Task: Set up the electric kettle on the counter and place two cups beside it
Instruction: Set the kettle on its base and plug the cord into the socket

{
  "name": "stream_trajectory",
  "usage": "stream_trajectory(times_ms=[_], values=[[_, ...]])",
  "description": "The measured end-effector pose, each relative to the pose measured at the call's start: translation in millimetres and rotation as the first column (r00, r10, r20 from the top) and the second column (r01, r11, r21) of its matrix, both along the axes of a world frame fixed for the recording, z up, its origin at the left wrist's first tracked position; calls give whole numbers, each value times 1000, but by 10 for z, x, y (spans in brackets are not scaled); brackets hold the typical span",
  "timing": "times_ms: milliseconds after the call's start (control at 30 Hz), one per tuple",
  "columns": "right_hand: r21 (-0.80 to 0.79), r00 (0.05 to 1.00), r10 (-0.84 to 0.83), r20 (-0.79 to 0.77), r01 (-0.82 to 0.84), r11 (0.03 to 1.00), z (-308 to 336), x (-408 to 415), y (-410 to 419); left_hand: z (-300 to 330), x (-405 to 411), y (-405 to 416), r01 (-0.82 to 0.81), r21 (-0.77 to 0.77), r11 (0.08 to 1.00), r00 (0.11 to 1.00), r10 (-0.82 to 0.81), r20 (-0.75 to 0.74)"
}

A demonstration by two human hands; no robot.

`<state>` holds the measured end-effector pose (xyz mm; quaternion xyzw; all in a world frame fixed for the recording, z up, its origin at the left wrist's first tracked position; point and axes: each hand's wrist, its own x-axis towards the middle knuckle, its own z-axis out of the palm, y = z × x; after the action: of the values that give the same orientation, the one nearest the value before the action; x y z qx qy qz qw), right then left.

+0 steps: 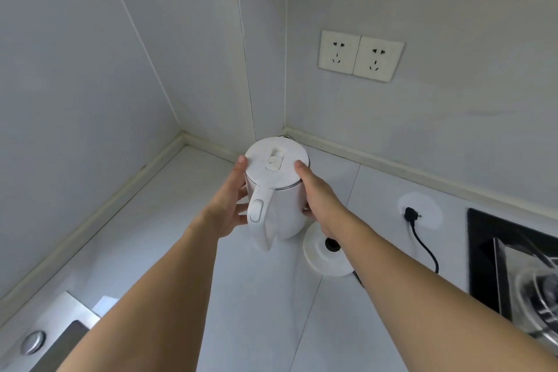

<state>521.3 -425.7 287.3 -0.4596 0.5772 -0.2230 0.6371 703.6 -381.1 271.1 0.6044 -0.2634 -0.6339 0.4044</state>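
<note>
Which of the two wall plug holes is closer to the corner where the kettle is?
The left wall socket. It sits on the corner side, toward the kettle held by both hands. The other socket is further right, toward the stove.

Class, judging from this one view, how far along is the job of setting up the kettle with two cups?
Done: the round base lies on the counter. In hand: left hand and right hand hold the white kettle by its sides, not on the base. Left: seat it; its plug lies unplugged below the wall sockets; no cups show.
</note>
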Motion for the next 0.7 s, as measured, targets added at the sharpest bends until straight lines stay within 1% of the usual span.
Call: stream_trajectory(times_ms=[100, 267, 367, 533, 700], values=[[-35, 1000, -6, -25, 5, 999, 192, -256, 57, 226, -204, 25, 17, -9, 1000, 999, -17, 48], [-59, 999, -34, -19, 33, 998, 314, -727, 164, 402, -605, 10, 58, -7, 998, 996, -58, 65], [-48, 997, -68, -23, 67, 997, 288, -984, 237, 371, -855, 15, 91, 20, 996, 993, -92, 69], [17, 993, -113, -36, 114, 993, 112, -1285, 356, 228, -1128, 43, 140, 78, 987, 986, -146, 84], [54, 991, -128, -37, 130, 990, -21, -1367, 420, 76, -1211, 68, 134, 101, 986, 988, -141, 66]])
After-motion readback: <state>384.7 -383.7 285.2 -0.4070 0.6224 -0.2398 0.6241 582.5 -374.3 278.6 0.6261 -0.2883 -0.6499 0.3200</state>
